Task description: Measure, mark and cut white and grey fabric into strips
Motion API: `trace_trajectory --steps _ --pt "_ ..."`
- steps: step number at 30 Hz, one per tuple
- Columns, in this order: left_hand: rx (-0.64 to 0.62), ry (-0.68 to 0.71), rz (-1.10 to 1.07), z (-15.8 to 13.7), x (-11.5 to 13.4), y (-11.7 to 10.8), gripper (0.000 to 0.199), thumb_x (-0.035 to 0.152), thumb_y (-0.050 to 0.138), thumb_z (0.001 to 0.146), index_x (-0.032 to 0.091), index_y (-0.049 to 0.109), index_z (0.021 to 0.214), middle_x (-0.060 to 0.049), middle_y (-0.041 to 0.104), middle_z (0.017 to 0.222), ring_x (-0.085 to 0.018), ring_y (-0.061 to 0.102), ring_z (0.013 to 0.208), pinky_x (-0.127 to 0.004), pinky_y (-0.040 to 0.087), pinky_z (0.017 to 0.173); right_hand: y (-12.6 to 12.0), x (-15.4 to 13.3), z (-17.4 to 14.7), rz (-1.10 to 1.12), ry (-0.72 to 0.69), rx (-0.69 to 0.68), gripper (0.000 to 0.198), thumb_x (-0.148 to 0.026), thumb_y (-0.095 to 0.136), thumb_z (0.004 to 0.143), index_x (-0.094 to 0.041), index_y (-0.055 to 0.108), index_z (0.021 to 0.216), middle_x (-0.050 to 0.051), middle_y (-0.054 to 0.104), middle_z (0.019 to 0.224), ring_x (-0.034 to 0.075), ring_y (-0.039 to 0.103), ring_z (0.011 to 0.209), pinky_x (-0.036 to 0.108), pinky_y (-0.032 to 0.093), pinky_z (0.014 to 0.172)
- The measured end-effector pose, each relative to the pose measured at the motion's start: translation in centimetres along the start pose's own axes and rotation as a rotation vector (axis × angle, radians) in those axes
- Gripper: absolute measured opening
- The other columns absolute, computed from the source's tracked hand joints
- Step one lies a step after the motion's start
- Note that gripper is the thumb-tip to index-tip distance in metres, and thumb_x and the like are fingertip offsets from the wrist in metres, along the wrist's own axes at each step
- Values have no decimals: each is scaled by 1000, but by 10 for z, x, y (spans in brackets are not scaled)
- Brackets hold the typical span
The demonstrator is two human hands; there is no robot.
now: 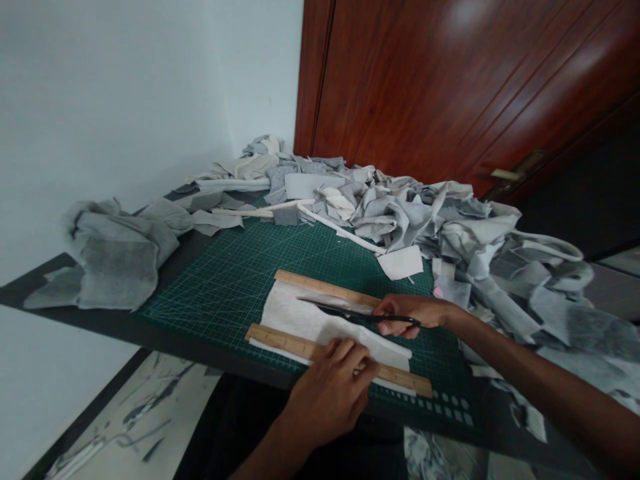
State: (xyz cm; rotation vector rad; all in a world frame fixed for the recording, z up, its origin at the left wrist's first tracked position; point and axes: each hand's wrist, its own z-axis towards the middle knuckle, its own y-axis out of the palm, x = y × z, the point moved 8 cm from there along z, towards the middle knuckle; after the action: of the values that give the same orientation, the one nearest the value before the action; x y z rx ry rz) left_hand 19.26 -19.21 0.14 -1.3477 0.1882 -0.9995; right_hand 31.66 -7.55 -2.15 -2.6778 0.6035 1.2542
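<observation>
A piece of white cloth [293,310] lies on the green cutting mat [215,273]. My right hand [403,313] is closed around the handles of black scissors [345,311], whose blades reach leftward into the cloth along a cut. With bent fingers, my left hand [337,383] presses a wooden ruler [285,340] down across the near part of the cloth. A second wooden ruler [320,287] lies along the cloth's far edge, partly behind my right hand.
Heaped grey and white cloth scraps [400,213] line the table's back and right. A folded grey cloth [117,267] lies at the left edge. Beyond stand a white wall [125,87] and a brown wooden door [425,87]. Offcuts litter the floor [145,400].
</observation>
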Motion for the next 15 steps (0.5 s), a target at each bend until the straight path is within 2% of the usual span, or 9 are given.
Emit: trace_trajectory --steps 15 --pt "23 -5 15 0 0 -2 25 24 60 102 23 61 126 -3 64 125 -25 55 119 -41 42 105 8 -2 -1 -3 -20 -10 55 -61 84 79 -16 51 75 -13 34 56 0 24 42 13 21 34"
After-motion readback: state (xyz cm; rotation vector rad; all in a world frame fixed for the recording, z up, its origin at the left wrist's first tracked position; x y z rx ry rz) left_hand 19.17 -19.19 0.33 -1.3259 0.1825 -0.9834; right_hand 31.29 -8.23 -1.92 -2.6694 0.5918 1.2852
